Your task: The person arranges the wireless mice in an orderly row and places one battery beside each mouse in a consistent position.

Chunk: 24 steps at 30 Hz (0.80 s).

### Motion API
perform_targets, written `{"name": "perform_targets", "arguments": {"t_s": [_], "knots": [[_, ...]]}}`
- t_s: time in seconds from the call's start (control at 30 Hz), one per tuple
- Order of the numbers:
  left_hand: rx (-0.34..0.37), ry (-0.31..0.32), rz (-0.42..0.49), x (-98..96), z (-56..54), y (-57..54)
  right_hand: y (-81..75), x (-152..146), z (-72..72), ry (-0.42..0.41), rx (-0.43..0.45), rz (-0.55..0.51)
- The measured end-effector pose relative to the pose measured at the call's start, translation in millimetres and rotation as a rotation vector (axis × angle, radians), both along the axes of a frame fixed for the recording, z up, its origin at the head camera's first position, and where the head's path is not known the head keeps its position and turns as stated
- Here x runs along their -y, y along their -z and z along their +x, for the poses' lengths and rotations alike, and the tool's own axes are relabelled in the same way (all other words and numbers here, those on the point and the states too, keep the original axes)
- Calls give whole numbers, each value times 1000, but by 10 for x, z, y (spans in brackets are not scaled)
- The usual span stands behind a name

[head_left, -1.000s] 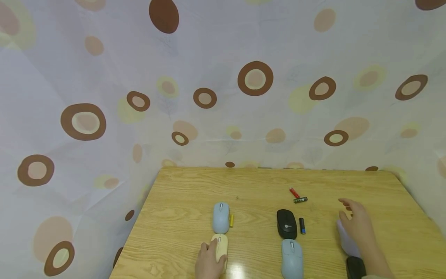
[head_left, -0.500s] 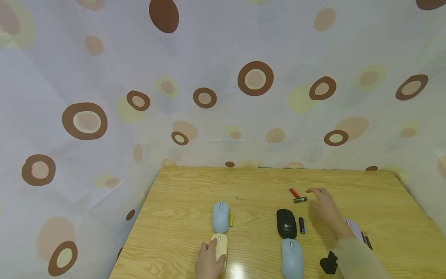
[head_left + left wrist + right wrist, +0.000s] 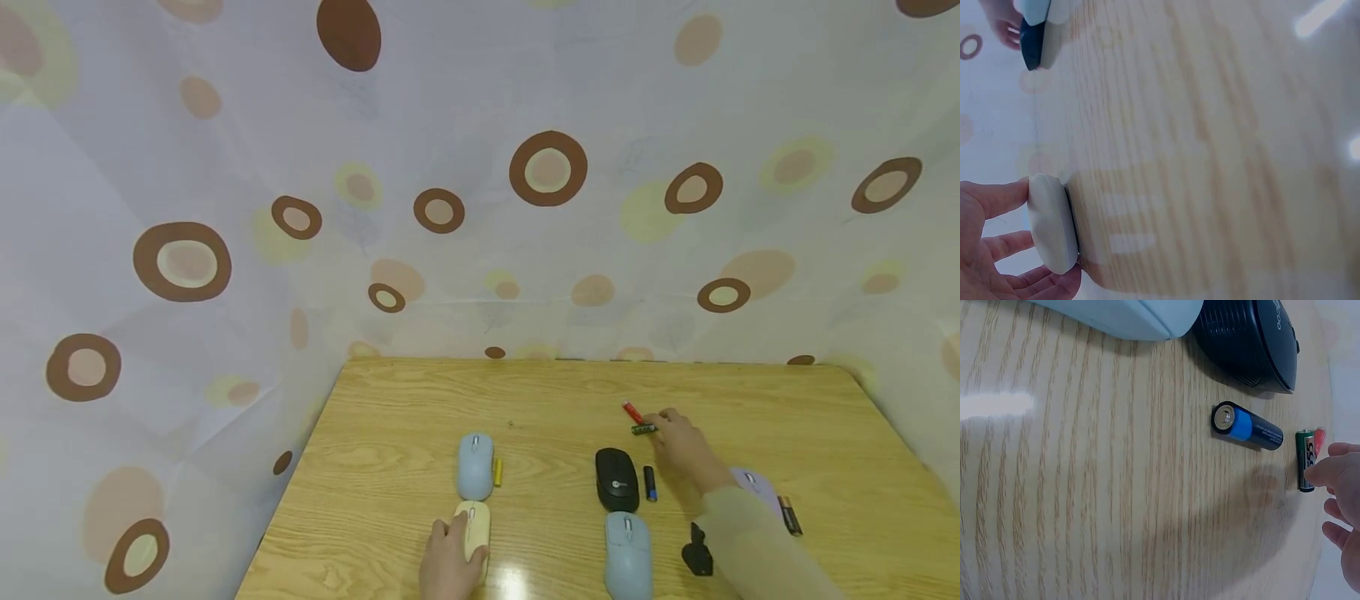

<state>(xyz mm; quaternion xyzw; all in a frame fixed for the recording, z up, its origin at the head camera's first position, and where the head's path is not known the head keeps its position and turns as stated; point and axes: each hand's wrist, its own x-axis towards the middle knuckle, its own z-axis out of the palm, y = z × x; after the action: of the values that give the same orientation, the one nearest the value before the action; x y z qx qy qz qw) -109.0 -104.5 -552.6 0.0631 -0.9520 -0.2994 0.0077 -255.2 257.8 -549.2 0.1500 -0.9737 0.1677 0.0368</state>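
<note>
In the head view my left hand (image 3: 452, 560) rests over a pale yellow computer mouse (image 3: 477, 527). The left wrist view has thumb and fingers gripping the sides of this mouse (image 3: 1052, 224), which stays on the table. My right hand (image 3: 681, 442) reaches to a green AAA-sized battery (image 3: 642, 430) lying flat. In the right wrist view the thumb tip overlaps the green battery (image 3: 1305, 461), and the index finger is just beyond it, not closed around it. A red battery (image 3: 632, 412) lies touching or close behind the green one. Nearer is a black-and-blue battery (image 3: 650, 484).
Left of centre are a light blue mouse (image 3: 476, 467) and a yellow battery (image 3: 498, 472). A black mouse (image 3: 617, 481) and another light blue mouse (image 3: 628, 554) line up nearby. Under the right sleeve (image 3: 750, 533) shows a purple mouse (image 3: 757, 490), beside a black-and-copper battery (image 3: 790, 516).
My right hand has moved left from above the purple mouse to the green battery, its fingertips now at that battery's right end. The left hand has stayed on the yellow mouse.
</note>
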Motion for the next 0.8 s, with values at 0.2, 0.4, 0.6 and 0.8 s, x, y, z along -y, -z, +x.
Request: {"name": "perform_targets", "arguments": {"t_s": [0.2,0.4,0.6,0.8], "knots": [[5,-3,11,-3,0,-12,33,38,3,-6,38,10],[0,-2,6,-4,-1,-5,52,66,13,-4,71,38],[5,-5,5,2,-9,18,83,65,-8,-22,43,38],[5,4,-1,9,-15,48,162,40,13,-70,56,23]]}}
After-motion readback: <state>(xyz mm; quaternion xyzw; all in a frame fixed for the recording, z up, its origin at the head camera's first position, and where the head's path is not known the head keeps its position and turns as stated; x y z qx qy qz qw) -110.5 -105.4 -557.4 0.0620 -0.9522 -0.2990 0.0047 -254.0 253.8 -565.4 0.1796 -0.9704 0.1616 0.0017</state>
